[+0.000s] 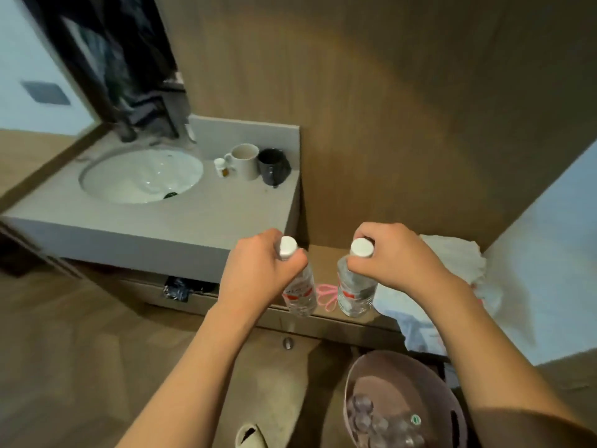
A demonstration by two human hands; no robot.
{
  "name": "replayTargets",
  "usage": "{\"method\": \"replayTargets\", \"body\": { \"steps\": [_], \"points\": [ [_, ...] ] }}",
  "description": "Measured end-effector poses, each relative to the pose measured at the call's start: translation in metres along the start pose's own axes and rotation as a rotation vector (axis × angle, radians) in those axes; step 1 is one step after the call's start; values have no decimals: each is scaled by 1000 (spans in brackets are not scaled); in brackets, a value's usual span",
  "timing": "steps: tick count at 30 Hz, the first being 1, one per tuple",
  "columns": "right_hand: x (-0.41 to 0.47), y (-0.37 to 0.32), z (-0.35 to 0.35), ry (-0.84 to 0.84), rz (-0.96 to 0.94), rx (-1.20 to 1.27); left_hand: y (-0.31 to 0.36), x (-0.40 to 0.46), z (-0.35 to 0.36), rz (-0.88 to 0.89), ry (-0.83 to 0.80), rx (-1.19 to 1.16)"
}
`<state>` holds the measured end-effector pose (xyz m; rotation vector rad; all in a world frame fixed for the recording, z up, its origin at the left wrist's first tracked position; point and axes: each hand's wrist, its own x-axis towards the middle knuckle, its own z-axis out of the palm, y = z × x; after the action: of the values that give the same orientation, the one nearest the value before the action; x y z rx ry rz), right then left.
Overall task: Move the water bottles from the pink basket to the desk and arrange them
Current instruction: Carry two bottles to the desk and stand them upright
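Bottles held by the neck just under the caps, so each hangs upright for setting down. Left hand point(258, 270) grips left water bottle point(298, 292), right hand point(387, 253) grips right water bottle point(353, 292), both at the wooden surface's point(323, 253) front edge. More bottles sit in pink basket point(403, 373) on the floor below.

A hotel-like room or home washing corner: at left, a round white basin point(142, 175) set in a grey stone countertop point(181, 221), two mugs point(245, 160) beside it, wood-panelled wall point(403, 108) behind.
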<state>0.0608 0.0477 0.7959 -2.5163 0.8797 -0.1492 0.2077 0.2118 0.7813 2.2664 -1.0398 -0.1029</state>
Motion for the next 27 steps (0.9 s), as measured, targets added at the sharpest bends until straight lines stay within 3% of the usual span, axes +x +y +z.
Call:
{"method": "replayTargets", "body": {
  "steps": [17,27],
  "points": [
    [116,-364,185,-290,-659,-100,-286,-81,-221,-579,491,139],
    [159,-518,274,-417,-828,-3,-406,-92,-303,-824,626,208]
  ]
}}
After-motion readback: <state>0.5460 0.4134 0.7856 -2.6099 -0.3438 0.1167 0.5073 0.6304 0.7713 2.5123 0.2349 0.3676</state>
